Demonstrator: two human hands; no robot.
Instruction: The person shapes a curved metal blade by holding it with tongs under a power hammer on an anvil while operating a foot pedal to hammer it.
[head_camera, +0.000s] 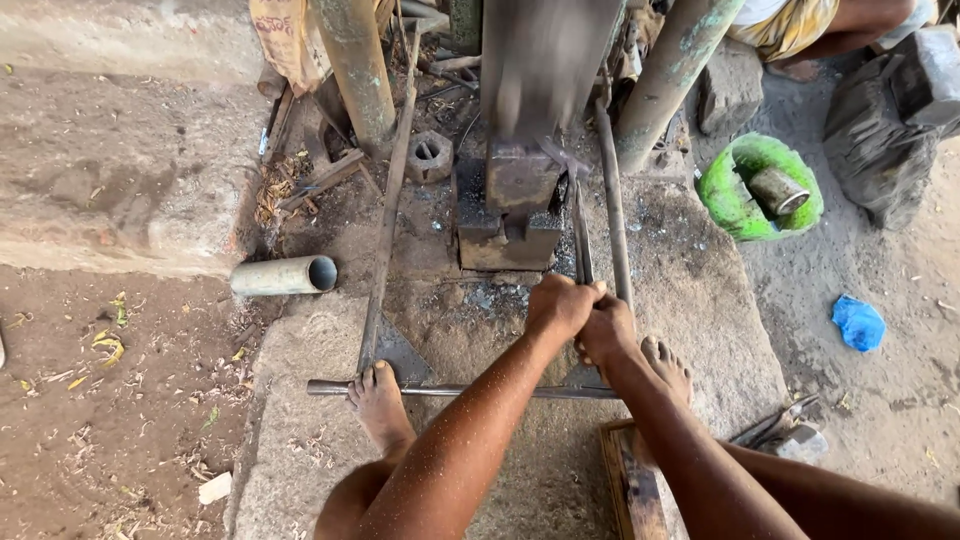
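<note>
Bare arms, hands and feet, dusted with grit

Both forearms are sleeveless and flecked with pale specks; the left hand and right hand wear no gloves or rings, and both feet are unshod, toes dusty.

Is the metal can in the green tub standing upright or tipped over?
Tipped: the metal can lies on its side in the green tub, open mouth facing right.

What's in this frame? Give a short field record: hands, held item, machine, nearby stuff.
left hand: closed on tongs
right hand: closed on tongs, touching the left
tongs: long, dark, reaching to the anvil block
anvil block: under a motion-blurred hammer head
feet: bare, on a thin steel rod
nearby: pipe, green basin holding a can
</note>
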